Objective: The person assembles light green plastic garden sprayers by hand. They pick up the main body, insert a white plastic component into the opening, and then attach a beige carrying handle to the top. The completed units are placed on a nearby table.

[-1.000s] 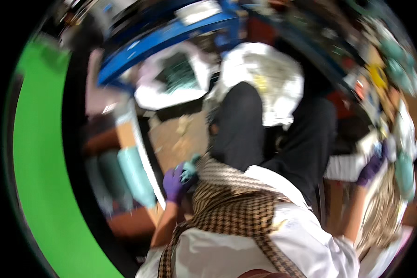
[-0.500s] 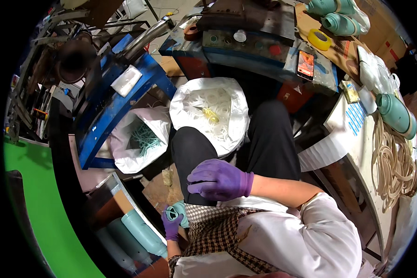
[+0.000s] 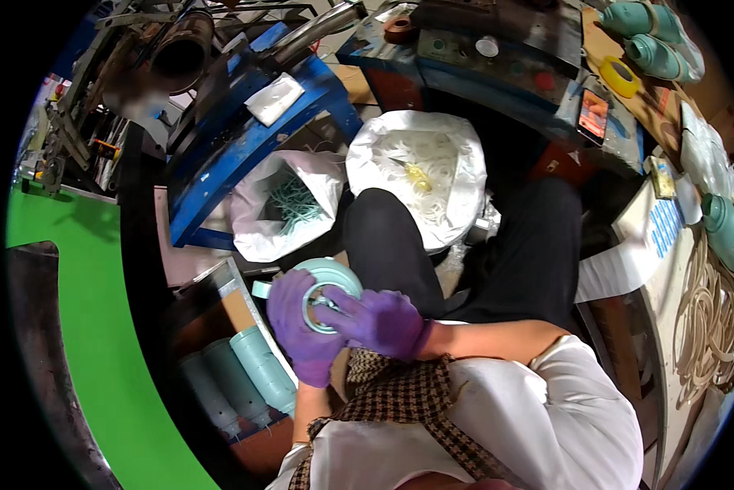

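Observation:
My left hand (image 3: 302,331), in a purple glove, is wrapped round a pale teal plastic bottle-shaped part (image 3: 340,273) in front of my left knee. The part's round open end faces up toward me, and a short teal stub sticks out on its left. My right hand (image 3: 381,324), gloved alike, has its fingers bent together at the round opening. A small pale piece shows by those fingertips, too small to name. The fingers cover much of the opening.
Ahead stand a white sack (image 3: 465,163) of whitish plastic scraps and a white sack (image 3: 326,175) of teal scraps. Similar teal parts (image 3: 261,367) lie in a box at lower left. A blue metal frame (image 3: 220,180) is left; a phone (image 3: 593,116) lies on the machine.
My left hand has brought the teal part up and forward from beside my hip. My right hand has moved down onto its opening. The whole view has shifted somewhat.

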`<state>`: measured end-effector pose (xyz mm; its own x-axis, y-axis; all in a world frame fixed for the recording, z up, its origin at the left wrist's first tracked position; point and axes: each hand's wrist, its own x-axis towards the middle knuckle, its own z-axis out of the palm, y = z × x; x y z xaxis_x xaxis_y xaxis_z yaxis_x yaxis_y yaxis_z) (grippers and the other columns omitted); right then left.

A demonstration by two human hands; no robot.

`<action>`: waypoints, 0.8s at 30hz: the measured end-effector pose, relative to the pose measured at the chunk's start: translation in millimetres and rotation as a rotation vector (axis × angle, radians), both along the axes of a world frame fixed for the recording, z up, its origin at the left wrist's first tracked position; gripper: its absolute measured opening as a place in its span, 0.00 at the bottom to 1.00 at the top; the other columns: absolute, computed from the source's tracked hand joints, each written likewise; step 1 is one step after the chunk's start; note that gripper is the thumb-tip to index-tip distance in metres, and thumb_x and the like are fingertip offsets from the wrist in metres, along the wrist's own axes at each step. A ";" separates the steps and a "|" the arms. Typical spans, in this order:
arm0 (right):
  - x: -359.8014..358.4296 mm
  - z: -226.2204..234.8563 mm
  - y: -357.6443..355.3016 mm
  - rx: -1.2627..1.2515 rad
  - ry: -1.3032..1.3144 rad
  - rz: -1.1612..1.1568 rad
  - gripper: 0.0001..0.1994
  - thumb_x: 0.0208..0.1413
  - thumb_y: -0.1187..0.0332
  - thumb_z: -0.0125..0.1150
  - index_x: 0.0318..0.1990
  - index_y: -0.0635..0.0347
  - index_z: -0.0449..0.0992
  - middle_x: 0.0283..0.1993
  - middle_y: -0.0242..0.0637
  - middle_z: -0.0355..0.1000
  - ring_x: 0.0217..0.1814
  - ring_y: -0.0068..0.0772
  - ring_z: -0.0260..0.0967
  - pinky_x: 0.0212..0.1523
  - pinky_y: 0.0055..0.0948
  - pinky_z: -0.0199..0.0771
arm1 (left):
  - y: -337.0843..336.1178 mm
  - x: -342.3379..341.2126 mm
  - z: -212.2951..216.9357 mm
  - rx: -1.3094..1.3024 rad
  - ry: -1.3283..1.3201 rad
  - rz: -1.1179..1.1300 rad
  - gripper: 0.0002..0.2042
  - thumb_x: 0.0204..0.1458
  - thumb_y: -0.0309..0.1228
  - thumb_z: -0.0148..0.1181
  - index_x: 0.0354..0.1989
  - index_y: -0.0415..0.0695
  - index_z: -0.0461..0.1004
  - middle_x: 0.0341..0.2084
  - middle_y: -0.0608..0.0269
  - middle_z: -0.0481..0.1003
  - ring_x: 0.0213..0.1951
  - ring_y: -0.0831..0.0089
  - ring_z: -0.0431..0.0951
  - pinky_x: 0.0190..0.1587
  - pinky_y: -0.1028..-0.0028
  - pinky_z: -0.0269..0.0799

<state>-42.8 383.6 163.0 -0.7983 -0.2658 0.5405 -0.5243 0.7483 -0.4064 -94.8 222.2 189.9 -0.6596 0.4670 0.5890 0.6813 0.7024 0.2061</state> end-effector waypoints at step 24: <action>-89.6 -16.3 100.7 -0.540 -0.171 0.067 0.20 0.57 0.74 0.60 0.58 0.50 0.76 0.54 0.42 0.76 0.48 0.44 0.78 0.50 0.35 0.79 | -43.9 -56.8 -6.1 0.551 -0.193 0.042 0.39 0.28 0.31 0.83 0.55 0.37 0.72 0.53 0.55 0.75 0.54 0.56 0.75 0.60 0.58 0.69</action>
<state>-132.4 484.3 146.8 -0.8773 -0.0408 0.4783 -0.4565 0.3787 -0.8051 -151.6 178.3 183.9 -0.7905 0.0968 0.6048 0.5689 0.4818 0.6665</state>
